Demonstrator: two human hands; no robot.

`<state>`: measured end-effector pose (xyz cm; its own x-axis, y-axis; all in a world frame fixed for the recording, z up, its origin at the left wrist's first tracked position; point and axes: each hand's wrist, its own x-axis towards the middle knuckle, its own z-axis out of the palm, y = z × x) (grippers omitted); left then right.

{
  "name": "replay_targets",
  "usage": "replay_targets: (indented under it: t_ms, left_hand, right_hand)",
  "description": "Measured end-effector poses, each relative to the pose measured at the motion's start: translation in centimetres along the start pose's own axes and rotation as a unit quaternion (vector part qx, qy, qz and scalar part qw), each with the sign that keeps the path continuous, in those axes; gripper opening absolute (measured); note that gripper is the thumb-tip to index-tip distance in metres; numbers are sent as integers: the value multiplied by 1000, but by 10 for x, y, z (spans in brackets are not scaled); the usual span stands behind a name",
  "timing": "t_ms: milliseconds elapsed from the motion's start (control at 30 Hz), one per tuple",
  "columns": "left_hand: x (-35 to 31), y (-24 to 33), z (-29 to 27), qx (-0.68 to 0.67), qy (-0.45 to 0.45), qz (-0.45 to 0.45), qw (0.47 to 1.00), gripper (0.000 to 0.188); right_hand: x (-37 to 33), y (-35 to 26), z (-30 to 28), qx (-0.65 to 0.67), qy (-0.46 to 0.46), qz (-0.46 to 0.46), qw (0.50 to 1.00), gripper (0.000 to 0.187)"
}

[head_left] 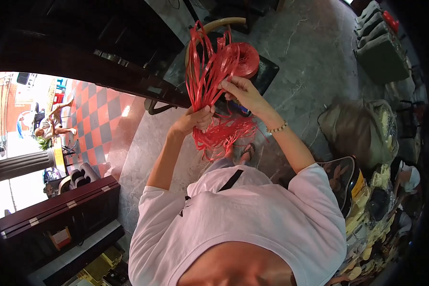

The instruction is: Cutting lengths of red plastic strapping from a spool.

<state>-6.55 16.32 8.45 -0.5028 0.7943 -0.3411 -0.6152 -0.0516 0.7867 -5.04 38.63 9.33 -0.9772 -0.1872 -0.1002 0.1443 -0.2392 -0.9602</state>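
Note:
A bundle of red plastic raffia string [202,78] rises in long loops in front of me. My left hand [196,119] is closed around its lower part, and the tail strands hang below the fist toward my feet. At the bundle's right side, my right hand [243,93] is closed with thumb and fingers pinched on some strands. Just beyond that hand, a round roll of the same red string [247,59] rests on a black chair seat [268,71]. The fingers partly hide the strands they grip.
A dark wooden door [95,57] stands at the left, beside a doorway to a red-and-grey tiled area [97,114], where a person [55,124] sits outside. A large wrapped bundle [355,128] and piled sandals [362,248] lie at the right. Stacked grey chairs [383,52] stand far right.

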Motion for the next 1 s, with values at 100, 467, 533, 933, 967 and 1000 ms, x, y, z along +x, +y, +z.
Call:
replay_targets:
  t_ms: [100,467,533,933,967,1000]
  left_hand:
    - [0,1,2,-1,3,1,1000,23]
    - [-3,11,5,-68,-36,41,996,23]
    - [-4,12,5,-67,-33,62,995,23]
    - [-5,7,11,22,29,62,997,26]
    - [-6,8,10,16,25,63,998,25]
    - [-7,8,8,11,21,64,998,24]
  right_hand:
    - [1,0,3,-48,26,-36,998,28]
    - [6,8,-4,-49,-16,-101,994,27]
    - [-12,23,12,-231,-75,-149,959,31]
    - [-37,49,61,-195,132,-148,960,26]
    - [-38,47,59,-224,131,-171,951,25]
    - [-39,46,57,-214,97,-156,959,24]
